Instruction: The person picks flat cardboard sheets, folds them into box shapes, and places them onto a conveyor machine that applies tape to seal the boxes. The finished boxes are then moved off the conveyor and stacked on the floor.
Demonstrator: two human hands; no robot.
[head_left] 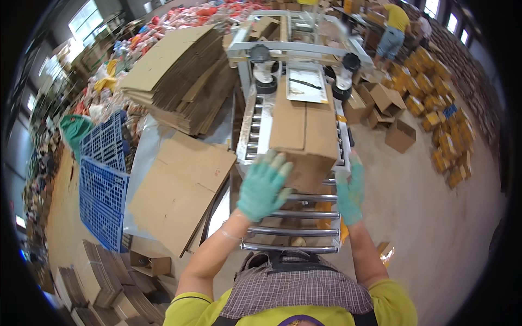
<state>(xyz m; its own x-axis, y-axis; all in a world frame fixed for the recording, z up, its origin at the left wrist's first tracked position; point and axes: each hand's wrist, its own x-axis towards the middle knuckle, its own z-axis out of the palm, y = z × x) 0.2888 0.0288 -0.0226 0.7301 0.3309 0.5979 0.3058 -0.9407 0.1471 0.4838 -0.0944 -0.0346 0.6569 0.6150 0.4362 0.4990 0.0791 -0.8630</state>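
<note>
A closed brown cardboard box [304,127] lies lengthwise on the roller conveyor, its far end under the head of a carton sealing machine [306,82]. My left hand [265,186], in a pale green glove, has its fingers spread at the box's near left corner and seems to touch it. On the other side, my right hand [350,191], in a matching glove, points forward beside the box's near right corner. Its fingers are stretched out; whether they touch the box I cannot tell. Bare metal rollers [293,232] show between my forearms.
Flattened cartons [174,70] are stacked left of the machine, above a loose cardboard sheet [176,187]. Blue plastic pallets [103,198] stand farther left. Open boxes [399,136] and yellow-taped parcels [451,141] lie on the right floor. A person in a yellow shirt [397,19] stands at the back right.
</note>
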